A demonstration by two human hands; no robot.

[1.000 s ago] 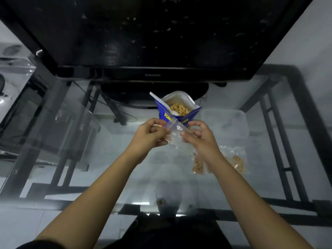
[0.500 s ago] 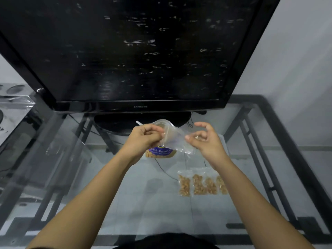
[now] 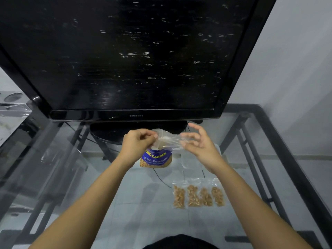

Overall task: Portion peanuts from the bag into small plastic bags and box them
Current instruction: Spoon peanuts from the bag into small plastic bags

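Note:
My left hand [image 3: 136, 143] and my right hand [image 3: 199, 144] hold a small clear plastic bag [image 3: 169, 138] between them, in the air above the table. The left pinches one side of the bag's mouth; the right grips the other side with two fingers, the rest spread. The small bag looks empty. Right below it stands the blue peanut bag [image 3: 156, 158], its top hidden behind the small bag. Several small filled bags of peanuts [image 3: 198, 194] lie in a row on the glass, right of centre. A clear plastic box [image 3: 190, 161] sits behind them, partly hidden by my right wrist.
A large black television [image 3: 125, 56] on its stand fills the back of the glass table [image 3: 71, 177], which has a black metal frame [image 3: 280, 150]. A thin black cable [image 3: 161, 178] runs under the glass. A white wall is at the right.
The view has tilted up, showing more of the television. Both hands rose with the small bag and pulled its mouth wider apart; the fingers of the right hand spread.

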